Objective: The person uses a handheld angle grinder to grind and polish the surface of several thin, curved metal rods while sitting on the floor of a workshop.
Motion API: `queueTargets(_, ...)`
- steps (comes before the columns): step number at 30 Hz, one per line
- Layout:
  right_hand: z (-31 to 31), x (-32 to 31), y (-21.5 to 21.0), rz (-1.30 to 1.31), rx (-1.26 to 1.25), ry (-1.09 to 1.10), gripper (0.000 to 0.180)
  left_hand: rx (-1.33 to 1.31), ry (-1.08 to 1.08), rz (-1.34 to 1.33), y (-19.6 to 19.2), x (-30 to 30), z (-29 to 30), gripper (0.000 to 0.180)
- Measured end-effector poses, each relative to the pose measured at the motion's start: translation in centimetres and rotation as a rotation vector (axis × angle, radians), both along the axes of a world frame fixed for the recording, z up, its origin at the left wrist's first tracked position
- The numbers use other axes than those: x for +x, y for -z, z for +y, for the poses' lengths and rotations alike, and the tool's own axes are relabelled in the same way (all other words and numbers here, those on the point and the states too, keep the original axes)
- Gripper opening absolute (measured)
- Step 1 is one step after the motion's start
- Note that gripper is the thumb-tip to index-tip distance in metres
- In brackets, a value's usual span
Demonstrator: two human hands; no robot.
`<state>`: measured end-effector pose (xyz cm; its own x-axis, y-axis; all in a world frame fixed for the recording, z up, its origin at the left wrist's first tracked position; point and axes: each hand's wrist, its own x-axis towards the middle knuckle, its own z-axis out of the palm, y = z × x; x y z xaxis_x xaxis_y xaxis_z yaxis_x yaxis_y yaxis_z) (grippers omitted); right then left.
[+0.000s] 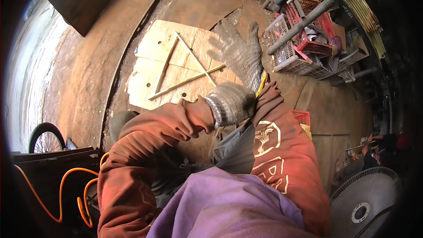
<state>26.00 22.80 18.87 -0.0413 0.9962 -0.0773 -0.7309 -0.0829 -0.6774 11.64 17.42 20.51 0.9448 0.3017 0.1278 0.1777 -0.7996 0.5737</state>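
Observation:
Both my hands wear grey knitted work gloves. My right hand [240,50] is stretched out with its fingers spread, palm area facing up at me, and holds nothing. My left hand [231,104] is closed at the right wrist, against the yellow-edged cuff of the right glove [261,83]; its fingertips are partly hidden there. Just left of my hands, three thin pale strips [195,58] form a triangle with ends that cross. They lie on a light plywood sheet [143,68] with several dark round holes, on the brown ground.
At the upper right, grey plastic crates [282,55] and a red crate [308,46] stand behind a metal pipe [302,25]. A fan [360,213] is at the lower right. An orange hose [61,189] loops at the lower left near a spoked wheel [46,139].

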Motion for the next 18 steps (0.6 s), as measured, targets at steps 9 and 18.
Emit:
queueTargets(9, -0.7, -1.7, -1.6, 0.214, 0.011, -0.184, 0.101, -0.020, 0.007, -0.017, 0.7, -0.1, -0.4, 0.028)
queueTargets(18, -1.0, -2.7, -2.3, 0.163, -0.020, -0.230, 0.113, -0.027, -0.027, -0.066, 1.9, -0.3, -0.4, 0.031)
